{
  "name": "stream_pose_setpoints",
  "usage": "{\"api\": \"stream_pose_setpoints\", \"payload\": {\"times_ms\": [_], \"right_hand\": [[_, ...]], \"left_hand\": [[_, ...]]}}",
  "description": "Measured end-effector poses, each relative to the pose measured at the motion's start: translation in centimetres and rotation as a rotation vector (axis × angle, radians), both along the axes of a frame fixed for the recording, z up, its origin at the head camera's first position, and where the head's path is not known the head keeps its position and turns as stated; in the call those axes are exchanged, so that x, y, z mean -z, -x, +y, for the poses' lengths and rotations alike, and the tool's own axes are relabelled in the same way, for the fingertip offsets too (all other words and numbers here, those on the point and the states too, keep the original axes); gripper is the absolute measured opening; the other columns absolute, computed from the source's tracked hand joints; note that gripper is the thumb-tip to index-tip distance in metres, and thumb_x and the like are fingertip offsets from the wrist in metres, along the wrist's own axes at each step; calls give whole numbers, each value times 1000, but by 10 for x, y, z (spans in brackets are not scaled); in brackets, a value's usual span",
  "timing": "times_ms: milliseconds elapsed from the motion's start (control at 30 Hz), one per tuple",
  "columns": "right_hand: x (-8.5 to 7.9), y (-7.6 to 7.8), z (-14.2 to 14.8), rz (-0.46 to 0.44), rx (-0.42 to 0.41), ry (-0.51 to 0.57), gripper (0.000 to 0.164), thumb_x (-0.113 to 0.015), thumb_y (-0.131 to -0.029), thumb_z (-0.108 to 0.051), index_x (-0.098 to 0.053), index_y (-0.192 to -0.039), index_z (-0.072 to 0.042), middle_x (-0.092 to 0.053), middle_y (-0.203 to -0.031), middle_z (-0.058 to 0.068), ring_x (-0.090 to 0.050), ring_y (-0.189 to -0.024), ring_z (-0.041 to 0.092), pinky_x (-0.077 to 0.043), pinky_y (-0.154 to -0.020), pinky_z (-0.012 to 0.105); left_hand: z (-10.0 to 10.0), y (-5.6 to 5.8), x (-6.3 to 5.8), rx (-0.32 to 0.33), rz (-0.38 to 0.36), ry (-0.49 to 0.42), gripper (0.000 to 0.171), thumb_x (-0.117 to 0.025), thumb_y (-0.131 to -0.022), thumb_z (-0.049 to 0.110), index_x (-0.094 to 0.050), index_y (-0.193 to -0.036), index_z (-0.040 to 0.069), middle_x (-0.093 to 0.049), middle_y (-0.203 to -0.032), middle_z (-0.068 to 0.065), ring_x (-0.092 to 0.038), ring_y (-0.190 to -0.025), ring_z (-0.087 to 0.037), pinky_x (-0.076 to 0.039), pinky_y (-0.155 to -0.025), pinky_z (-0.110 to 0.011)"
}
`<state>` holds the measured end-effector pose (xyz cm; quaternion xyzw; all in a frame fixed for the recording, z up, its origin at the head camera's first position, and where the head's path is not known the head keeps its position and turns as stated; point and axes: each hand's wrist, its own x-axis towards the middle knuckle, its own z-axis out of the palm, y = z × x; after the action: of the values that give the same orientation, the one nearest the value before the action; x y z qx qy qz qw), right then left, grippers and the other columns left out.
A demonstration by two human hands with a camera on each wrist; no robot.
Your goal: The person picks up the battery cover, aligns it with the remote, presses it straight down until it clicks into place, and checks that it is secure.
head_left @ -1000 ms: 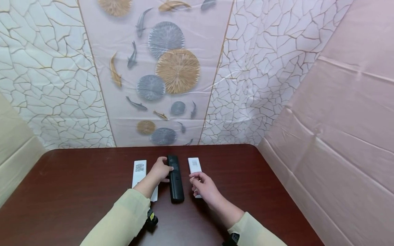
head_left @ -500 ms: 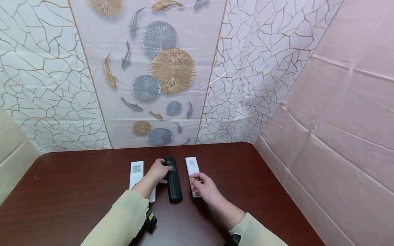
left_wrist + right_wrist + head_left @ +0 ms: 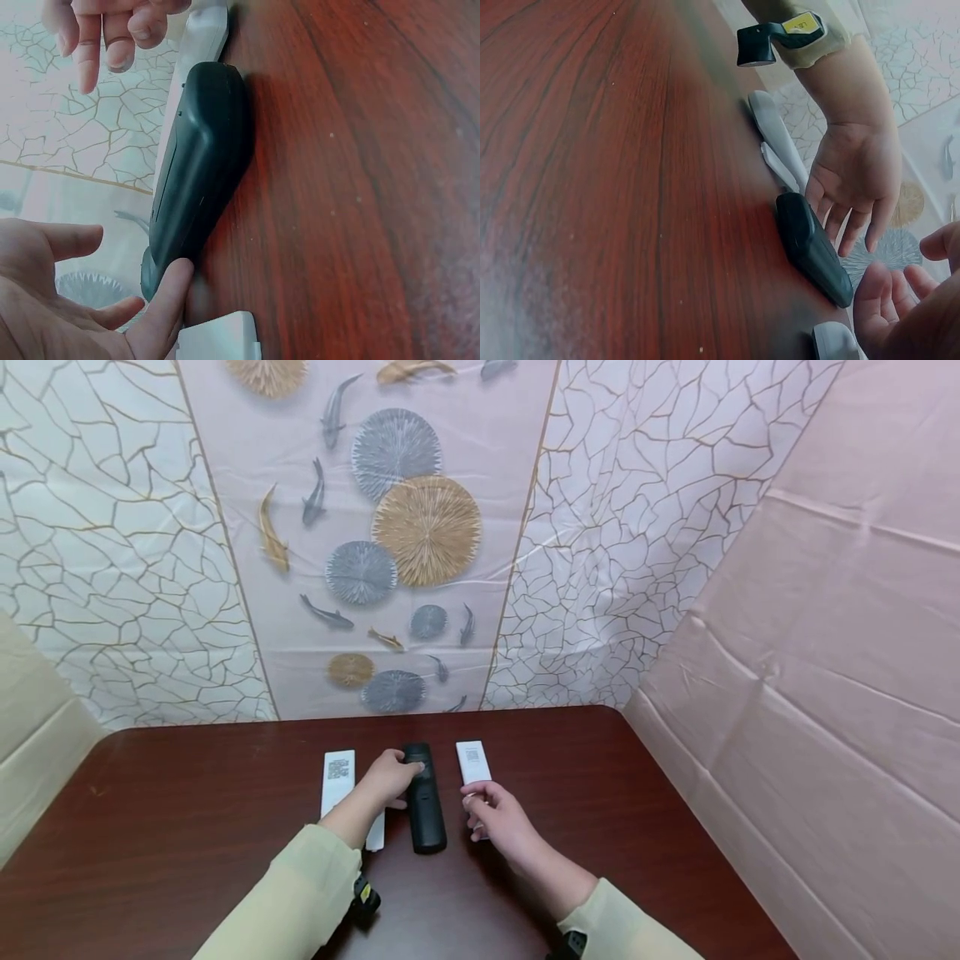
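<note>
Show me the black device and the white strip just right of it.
Black device (image 3: 427, 807): head view, middle of its upper face.
White strip (image 3: 474, 767): head view, upper face, toward its far end.

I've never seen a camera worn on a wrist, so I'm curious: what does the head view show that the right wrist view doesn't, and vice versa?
Only the head view shows the square printed codes on the white strips, and the pink wall cover on the right. Only the right wrist view shows the palm side of the left hand; from above, its back shows. Both show the long black object, the right hand, the table and the patterned backdrop.
</note>
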<state>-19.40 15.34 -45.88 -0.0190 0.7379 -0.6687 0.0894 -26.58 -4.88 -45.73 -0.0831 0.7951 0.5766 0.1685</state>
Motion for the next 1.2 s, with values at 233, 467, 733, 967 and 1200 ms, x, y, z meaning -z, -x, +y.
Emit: {"api": "stream_pose_setpoints", "payload": {"times_ms": [233, 467, 733, 967, 1200], "right_hand": [[2, 2, -10, 0, -9, -9, 29, -58, -96, -11, -58, -122, 4, -55, -87, 14, -53, -69, 18, -51, -57, 26], [-4, 3, -23, 7, -40, -23, 32, -58, -97, -14, -57, -124, 4, -57, -89, 16, -55, -68, 17, -52, -58, 27], [-4, 6, -42, 28, -86, 20, 29, -57, -97, -10, -58, -121, 7, -60, -93, 18, -56, -72, 21, -53, -61, 31], [-3, 6, -54, 35, -137, 8, 27, -56, -98, -10, -59, -120, 6, -60, -92, 14, -56, -73, 23, -54, -64, 35], [-4, 9, -64, 15, -154, 15, 29, -56, -98, -11, -59, -121, 5, -61, -90, 10, -56, -72, 20, -53, -64, 33]], "left_hand": [[-9, -3, -4, -33, 7, -1, 61, -56, -101, 26, -32, -150, 0, -45, -142, -26, -55, -119, -40, -60, -73, -44], [-27, -8, -8, -62, 58, -52, 57, -57, -101, 28, -37, -147, 3, -49, -137, -25, -58, -117, -38, -59, -74, -43], [-49, -17, -13, -55, 75, -91, 56, -56, -101, 30, -38, -147, 3, -46, -143, -24, -56, -120, -39, -59, -77, -42], [-61, -21, -11, -96, 71, -74, 53, -57, -101, 29, -42, -145, 3, -47, -142, -24, -58, -118, -39, -60, -75, -41], [-69, -23, -11, -113, 85, -75, 52, -56, -101, 27, -43, -143, 0, -49, -140, -26, -59, -117, -41, -59, -75, -43]]}}
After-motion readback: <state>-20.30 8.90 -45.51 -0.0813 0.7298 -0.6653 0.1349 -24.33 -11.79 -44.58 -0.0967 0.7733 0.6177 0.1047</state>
